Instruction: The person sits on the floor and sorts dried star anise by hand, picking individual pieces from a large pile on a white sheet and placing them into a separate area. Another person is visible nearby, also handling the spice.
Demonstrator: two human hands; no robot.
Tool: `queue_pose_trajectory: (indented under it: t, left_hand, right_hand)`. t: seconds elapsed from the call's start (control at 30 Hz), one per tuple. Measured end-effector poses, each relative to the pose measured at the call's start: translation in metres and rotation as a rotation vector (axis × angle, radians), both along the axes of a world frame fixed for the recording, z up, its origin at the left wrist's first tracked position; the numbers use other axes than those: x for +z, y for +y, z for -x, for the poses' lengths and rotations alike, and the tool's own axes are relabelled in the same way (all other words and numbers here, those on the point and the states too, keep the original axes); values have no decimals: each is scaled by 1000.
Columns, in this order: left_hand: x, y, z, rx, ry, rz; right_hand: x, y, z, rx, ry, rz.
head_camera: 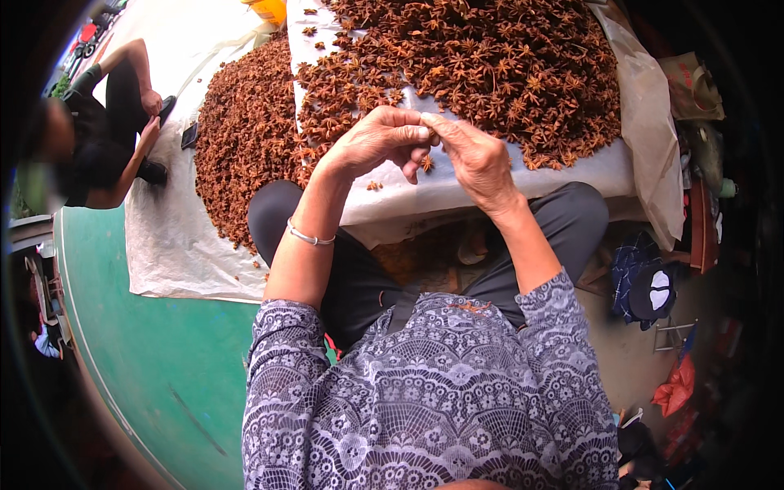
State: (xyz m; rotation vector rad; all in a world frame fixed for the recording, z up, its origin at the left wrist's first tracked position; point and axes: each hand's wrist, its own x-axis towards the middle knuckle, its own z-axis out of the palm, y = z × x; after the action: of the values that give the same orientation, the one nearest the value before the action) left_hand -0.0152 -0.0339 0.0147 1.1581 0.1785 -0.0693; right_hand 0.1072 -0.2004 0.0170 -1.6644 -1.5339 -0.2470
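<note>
My left hand, with a silver bangle on its forearm, meets my right hand at the fingertips, above the front edge of a table covered with pale plastic sheeting. Thumb and forefinger of each hand are pinched together; whether something small is between them cannot be made out. Beyond the hands lies a large heap of dried star anise. A few loose star anise pieces rest on the sheeting just below my left hand.
A second brown heap of star anise lies on a white sheet at the left. Beside it are a phone and a seated person. A yellow bucket stands at the top. At the right are a bag and a dark cap.
</note>
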Motion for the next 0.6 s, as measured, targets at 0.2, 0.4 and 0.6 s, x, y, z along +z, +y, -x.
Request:
queue_pose_trajectory:
  t: [0.2,0.4,0.6]
  left_hand:
    - [-2,-5,1,-8,49,91]
    - [6,-34,-5,185,-4,-681]
    - [-5,-42,-5,244,-144,-1032]
  right_hand:
    - [-4,-3,-1,58,-2,20]
    - [-13,-10,-4,-46,145,217]
    - [-27,-18,2,119,1546,196]
